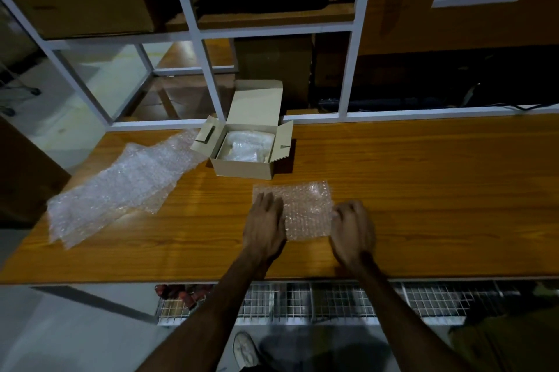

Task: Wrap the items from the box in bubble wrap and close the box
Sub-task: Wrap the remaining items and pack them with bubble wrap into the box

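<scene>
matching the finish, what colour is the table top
Orange-brown wood grain on the table top, clearest in the head view.

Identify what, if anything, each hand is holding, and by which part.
Left hand presses flat on the small clear bubble-wrap sheet; right hand pinches its right edge with curled fingers.

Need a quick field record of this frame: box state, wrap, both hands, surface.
box: cardboard box, lid flaps open, plastic-wrapped contents inside
small wrap: bubble wrap sheet flat on the table, in front of the box
spare wrap: bubble wrap pile left of the box
left hand: left hand flat, pressing the sheet's left side
right hand: right hand fingers curled at the sheet's right edge; grip unclear
surface: wooden table
</scene>
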Demonstrator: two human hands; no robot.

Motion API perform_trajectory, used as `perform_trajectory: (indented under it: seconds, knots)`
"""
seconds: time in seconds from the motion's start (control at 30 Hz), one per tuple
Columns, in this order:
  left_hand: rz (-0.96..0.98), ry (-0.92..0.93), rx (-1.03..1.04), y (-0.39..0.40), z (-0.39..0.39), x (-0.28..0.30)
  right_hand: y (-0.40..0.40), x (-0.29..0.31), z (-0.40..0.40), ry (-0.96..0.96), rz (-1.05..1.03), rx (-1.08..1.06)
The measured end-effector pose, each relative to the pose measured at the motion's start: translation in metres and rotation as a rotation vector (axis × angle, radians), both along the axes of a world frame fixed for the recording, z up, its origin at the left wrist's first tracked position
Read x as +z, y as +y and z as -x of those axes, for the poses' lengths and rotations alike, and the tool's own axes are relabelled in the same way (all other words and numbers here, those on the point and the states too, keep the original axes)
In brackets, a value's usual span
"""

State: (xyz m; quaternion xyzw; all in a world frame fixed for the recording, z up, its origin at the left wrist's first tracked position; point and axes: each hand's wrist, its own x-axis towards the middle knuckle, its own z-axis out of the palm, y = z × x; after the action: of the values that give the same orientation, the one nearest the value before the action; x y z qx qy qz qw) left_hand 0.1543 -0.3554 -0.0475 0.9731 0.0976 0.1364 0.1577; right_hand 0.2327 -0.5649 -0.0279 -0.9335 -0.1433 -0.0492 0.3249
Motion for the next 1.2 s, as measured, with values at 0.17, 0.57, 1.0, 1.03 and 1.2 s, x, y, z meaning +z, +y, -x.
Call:
perform_trajectory:
  seconds: [0.17,0.57,1.0,1.03,1.2]
  knots:
    - [-0.031,0.315,-0.024,0.006,0.004,-0.006,0.067,0.01,0.014,-0.145,0.235,0.45]
    - [-0.053,0.424,0.071,0.012,0.024,-0.004,0.025,-0.032,-0.026,0.059,0.488,0.316]
    - [0.054,0.206,0.511,0.003,0.041,0.012,-0.001,-0.032,-0.032,0.098,0.252,0.193]
    - [0.081,0.182,0.567,0.002,0.041,0.016,-0.001,-0.033,-0.03,0.1,0.227,0.175]
    - [0.384,0.222,0.763,0.007,0.03,0.009,-0.008,-0.038,-0.028,0.038,0.062,0.074]
